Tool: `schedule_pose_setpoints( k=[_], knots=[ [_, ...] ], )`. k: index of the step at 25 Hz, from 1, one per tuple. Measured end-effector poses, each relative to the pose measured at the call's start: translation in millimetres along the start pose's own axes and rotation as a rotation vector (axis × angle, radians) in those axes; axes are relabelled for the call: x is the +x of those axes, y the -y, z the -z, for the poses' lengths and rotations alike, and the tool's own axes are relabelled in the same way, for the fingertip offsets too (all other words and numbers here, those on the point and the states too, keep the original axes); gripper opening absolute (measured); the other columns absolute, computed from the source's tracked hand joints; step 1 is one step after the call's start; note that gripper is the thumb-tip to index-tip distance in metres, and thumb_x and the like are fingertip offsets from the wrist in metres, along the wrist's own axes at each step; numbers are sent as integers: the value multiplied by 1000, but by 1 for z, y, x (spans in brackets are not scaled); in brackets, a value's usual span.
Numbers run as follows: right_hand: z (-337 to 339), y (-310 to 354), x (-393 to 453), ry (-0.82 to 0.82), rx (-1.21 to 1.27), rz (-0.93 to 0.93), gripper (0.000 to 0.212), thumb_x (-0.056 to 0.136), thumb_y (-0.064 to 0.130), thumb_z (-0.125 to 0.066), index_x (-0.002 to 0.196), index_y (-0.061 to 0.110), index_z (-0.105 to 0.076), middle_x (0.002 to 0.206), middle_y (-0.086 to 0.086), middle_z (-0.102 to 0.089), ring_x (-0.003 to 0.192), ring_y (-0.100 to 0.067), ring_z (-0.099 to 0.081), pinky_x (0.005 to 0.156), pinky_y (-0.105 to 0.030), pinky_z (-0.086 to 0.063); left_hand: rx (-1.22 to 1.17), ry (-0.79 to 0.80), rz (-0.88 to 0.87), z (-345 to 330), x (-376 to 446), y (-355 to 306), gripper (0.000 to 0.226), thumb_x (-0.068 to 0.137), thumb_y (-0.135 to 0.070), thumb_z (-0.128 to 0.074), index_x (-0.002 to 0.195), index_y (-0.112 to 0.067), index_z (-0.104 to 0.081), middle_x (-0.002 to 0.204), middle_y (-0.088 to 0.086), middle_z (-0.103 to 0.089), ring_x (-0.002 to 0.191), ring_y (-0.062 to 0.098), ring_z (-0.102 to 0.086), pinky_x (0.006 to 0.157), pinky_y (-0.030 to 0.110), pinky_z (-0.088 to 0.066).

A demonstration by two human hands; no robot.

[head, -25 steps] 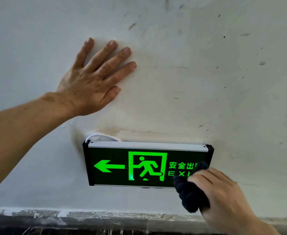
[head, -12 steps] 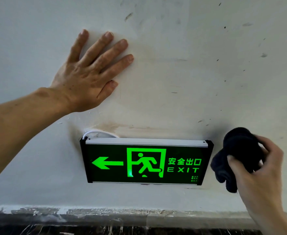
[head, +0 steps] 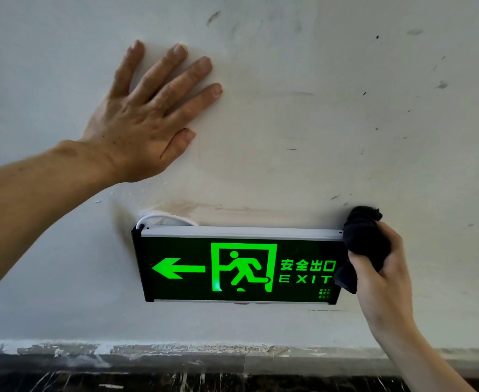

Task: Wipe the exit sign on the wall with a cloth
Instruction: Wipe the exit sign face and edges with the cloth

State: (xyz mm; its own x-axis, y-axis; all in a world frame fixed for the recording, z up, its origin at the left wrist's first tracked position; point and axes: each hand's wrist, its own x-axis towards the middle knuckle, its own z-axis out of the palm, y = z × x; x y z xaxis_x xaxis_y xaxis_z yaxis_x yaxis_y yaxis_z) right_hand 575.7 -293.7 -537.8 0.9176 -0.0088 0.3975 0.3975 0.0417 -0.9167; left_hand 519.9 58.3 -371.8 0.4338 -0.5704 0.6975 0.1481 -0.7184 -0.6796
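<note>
Head view, item one: right hand (head: 382,275). Grip closed around a bunched dark cloth (head: 364,239), fingers curled over the wad from the right with the thumb side toward the sign. A loose fold hangs below the fist over the sign's lower right part. The cloth is pressed to the upper right corner of the exit sign (head: 239,265), covering that end cap and reaching slightly above the top edge onto the wall (head: 345,108). Probable reason for the bunched hold: a thick pad to work the end and top rail, where dust is likely to settle. Forearm rises from the lower right corner of the view, wrist bent slightly inward toward the sign.

Item two: left hand (head: 147,120). Grip spread, holding nothing; palm and all five fingers flat on the wall above and left of the sign, well apart from it. Probable purpose: bracing the body while the other hand wipes. Forearm enters from the left edge and slopes up to the hand, wrist nearly straight.

Item three: exit sign. Mounted on the wall at lower centre, lit green, with left arrow, running figure, Chinese characters and the word EXIT all legible. A white cable (head: 159,217) loops at its top left corner.

Item four: wall. Pale, scuffed, with brownish staining just above the sign; a rough painted band (head: 176,355) runs beneath.

Status judged: wiping in progress at the right end.
</note>
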Motion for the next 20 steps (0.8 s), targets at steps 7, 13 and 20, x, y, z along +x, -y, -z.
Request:
schedule_pose_setpoints(
  k=[7, 13, 20],
  knots=[
    [1, -20, -1, -12, 145, -113, 43, 83, 9, -58, 103, 48, -58, 82, 8, -60, 52, -19, -56, 41, -21, -46, -4, 11, 3, 1, 0, -1, 63, 100, -35, -37, 159, -24, -15, 164, 5, -15, 150, 33, -13, 120, 51, 5],
    [3, -60, -22, -66, 52, -248, 31, 74, 27, -59, 100, 43, -60, 90, -5, -63, 73, -30, -58, 45, -27, -46, -32, 69, 30, 6, 2, -4, 70, 98, -47, -36, 158, -28, -6, 163, 3, -10, 153, 22, 5, 118, 48, 12],
    [6, -79, -31, -53, 7, -309, 33, 71, 34, -60, 104, 39, -58, 82, -13, -57, 69, -32, -56, 48, -23, -42, -17, 99, 14, 8, 4, -4, 74, 98, -57, -33, 158, -27, -3, 162, 3, -8, 148, 32, -5, 117, 47, 15]
  ],
)
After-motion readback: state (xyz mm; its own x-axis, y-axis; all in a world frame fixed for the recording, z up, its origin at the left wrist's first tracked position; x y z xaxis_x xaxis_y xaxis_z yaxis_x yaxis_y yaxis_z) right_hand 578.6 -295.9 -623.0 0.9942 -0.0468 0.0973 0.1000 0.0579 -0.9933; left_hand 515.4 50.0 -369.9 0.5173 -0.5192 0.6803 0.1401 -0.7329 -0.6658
